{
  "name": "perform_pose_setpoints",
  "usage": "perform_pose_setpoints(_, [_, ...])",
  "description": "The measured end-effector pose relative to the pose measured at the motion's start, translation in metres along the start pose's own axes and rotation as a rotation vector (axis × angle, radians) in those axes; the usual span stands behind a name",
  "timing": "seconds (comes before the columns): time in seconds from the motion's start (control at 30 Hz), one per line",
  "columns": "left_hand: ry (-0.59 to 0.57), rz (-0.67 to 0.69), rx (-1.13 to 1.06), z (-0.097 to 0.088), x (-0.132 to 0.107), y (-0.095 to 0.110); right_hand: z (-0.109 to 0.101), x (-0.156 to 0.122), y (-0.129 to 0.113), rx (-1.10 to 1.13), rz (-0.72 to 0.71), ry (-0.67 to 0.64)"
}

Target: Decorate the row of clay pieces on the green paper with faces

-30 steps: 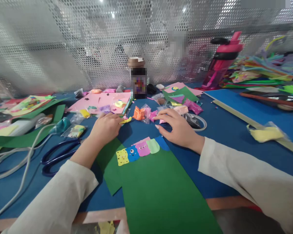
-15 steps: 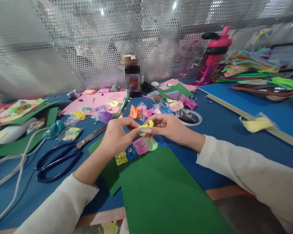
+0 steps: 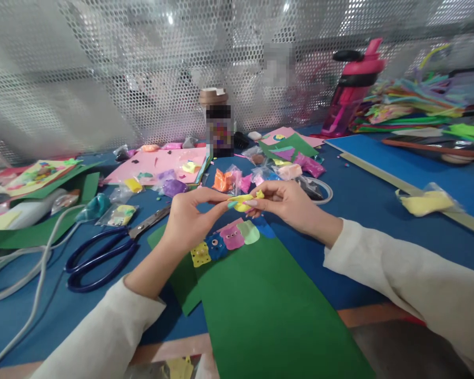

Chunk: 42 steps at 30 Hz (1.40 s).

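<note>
Yellow clay piece [image 3: 244, 201]: soft lump with a teal bit at its left end, pinched between both hands, raised above the green sheet, at 12 o'clock from the row of clay faces.
Left hand [image 3: 189, 218]: fingers curled narrow, thumb and forefinger closed on the left end of the yellow clay piece.
Right hand [image 3: 286, 202]: fingers bent narrow, fingertips closed on the right end of the same piece.
Sleeves: pale cloth on both forearms, entering from 7 and 4 o'clock.
Green sheet [image 3: 268, 310]: flat on the blue table [image 3: 379, 210], running from centre toward 6 o'clock.
Clay faces [image 3: 225, 242]: yellow, blue, pink and pale green squares in a row at the top edge of the green sheet, just below the hands.
Scissors [image 3: 102, 250]: blue handles, lying at 9 o'clock from the left hand, blades pointing toward it.
Clay bags [image 3: 229, 180]: small clear bags of orange, pink and purple, at 12 o'clock beyond the hands.
Pink bottle [image 3: 351, 87]: upright at 2 o'clock, by the mesh wall.
</note>
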<state>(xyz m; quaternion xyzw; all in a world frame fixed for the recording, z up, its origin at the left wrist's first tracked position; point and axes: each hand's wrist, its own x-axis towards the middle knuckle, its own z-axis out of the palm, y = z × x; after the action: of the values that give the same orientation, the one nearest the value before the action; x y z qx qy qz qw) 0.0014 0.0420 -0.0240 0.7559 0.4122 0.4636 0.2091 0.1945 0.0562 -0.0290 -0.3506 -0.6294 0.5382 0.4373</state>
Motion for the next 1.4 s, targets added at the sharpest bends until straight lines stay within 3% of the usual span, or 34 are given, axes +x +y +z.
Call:
perform_pose_setpoints(0.1, [0.096,0.255,0.217,0.002,-0.005,0.002,0.003,-0.002,0.003,0.039,-0.019,0.045])
perform_pose_setpoints(0.2, [0.009,0.498,0.54,0.004,-0.009,0.007,0.004,-0.004,0.005,0.086,-0.045,0.087])
perform_pose_setpoints(0.3, [-0.08,0.589,0.796,0.005,-0.012,0.013,0.002,-0.004,0.005,0.099,-0.068,0.104])
perform_pose_setpoints(0.43, [-0.069,0.658,0.697,0.004,-0.012,0.016,-0.002,-0.002,0.007,0.022,-0.101,0.12])
perform_pose_setpoints(0.53, [0.06,0.579,0.515,0.001,-0.01,0.012,-0.002,-0.002,0.009,-0.084,-0.125,0.095])
perform_pose_setpoints(0.6, [0.075,0.511,0.519,-0.002,-0.007,0.008,-0.001,-0.004,0.009,-0.154,-0.151,0.084])
perform_pose_setpoints(0.73, [-0.089,0.505,0.6,-0.003,-0.004,0.005,0.002,-0.009,0.008,-0.295,-0.243,0.039])
perform_pose_setpoints(0.9, [-0.249,0.481,0.602,-0.001,-0.006,0.005,0.002,-0.014,0.006,-0.617,-0.407,-0.165])
perform_pose_setpoints(1.03, [-0.322,0.49,0.555,-0.001,-0.007,0.006,0.004,-0.016,0.004,-0.603,-0.413,-0.201])
perform_pose_setpoints(1.27, [-0.256,0.443,0.399,0.006,-0.009,0.01,0.009,-0.017,0.0,-0.565,-0.338,-0.128])
perform_pose_setpoints(1.4, [-0.13,0.329,0.281,0.007,-0.008,0.01,0.004,-0.008,0.005,-0.551,-0.332,-0.046])
